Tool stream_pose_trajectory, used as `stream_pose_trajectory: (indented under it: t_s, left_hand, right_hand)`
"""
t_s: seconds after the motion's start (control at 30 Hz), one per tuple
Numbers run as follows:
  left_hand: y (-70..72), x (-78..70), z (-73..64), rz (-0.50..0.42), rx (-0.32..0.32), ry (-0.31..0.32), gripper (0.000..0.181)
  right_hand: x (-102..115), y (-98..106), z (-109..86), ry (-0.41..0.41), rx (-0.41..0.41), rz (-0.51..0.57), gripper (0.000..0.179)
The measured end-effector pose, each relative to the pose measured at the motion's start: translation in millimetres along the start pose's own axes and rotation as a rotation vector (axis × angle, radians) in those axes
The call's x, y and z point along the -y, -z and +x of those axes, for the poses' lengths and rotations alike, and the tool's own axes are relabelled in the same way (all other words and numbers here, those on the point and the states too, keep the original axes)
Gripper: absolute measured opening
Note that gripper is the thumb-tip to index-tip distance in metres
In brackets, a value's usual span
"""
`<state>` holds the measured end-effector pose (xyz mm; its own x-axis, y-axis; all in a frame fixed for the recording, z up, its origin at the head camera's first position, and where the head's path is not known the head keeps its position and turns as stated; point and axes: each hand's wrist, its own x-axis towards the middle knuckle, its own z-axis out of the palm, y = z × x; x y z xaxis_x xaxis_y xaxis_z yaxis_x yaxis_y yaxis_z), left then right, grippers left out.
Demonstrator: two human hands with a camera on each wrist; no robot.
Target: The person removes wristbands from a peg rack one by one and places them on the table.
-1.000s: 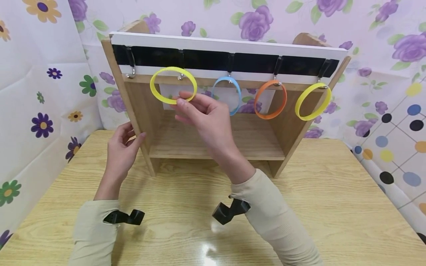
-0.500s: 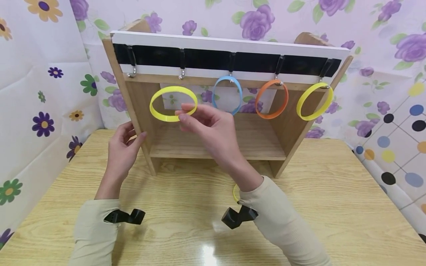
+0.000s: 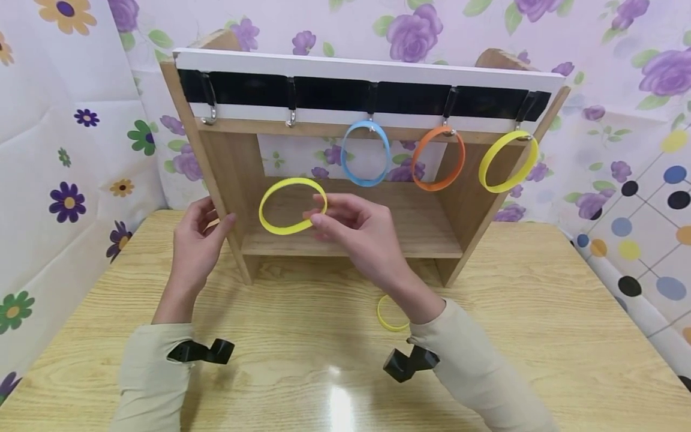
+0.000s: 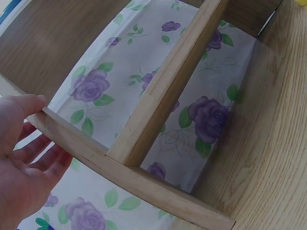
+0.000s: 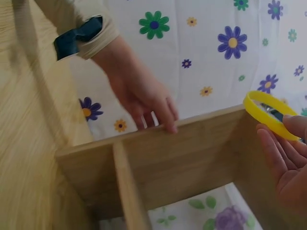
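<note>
My right hand [image 3: 369,237] pinches a yellow silicone wristband [image 3: 285,230] by its right side, holding it in front of the wooden rack's [image 3: 351,249] open compartment. The same wristband [image 5: 263,114] shows between thumb and fingers in the right wrist view. My left hand [image 3: 197,243] grips the rack's left side panel [image 3: 202,153], thumb on the inner face and fingers outside. A blue wristband [image 3: 344,157], an orange wristband [image 3: 461,157] and a second yellow wristband [image 3: 486,165] hang from the middle and right hooks. The two left hooks [image 3: 291,118] are bare.
Another yellow wristband [image 3: 384,323] lies on the wood-grain table [image 3: 291,360], partly behind my right wrist. A white rail with a black strip [image 3: 335,95] spans the rack's top front. Flowered cloth [image 3: 345,30] covers the walls behind and at the left.
My right hand has lowered the yellow wristband from in front of the second hook to below it. The yellow wristband on the table has come into view. My left hand stays put.
</note>
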<state>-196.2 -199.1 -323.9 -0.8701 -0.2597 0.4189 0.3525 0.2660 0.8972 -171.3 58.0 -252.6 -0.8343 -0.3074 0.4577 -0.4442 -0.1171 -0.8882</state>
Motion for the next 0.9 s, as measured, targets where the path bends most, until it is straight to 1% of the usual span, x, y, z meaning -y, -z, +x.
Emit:
stream_pose_trajectory:
  t_s: [0.07,0.23,0.47,0.7,0.9]
  left_hand:
    - [0.5,-0.4,-0.2,0.009,0.005,0.003,0.044]
    - [0.9,-1.0,-0.4,0.007,0.009,0.013,0.044]
    - [0.5,-1.1,-0.9,-0.003,-0.001,0.009,0.042]
    - [0.1,-1.9,-1.1,0.003,0.003,0.011,0.043]
    - [-0.1,-1.1,-0.6,0.002,0.001,0.011,0.042]
  right_hand:
    - [-4,4,-2.7,-0.037,-0.003,0.002,0.023]
    - [-15,15,-10.3,-0.107,0.002,-0.045,0.023]
    - [-32,31,-21.5,-0.183,0.021,-0.056,0.026]
    - [-46,50,-33.6,-0.246,0.049,-0.112,0.032]
    - [-58,63,-42.9,-0.300,0.040,-0.113,0.037]
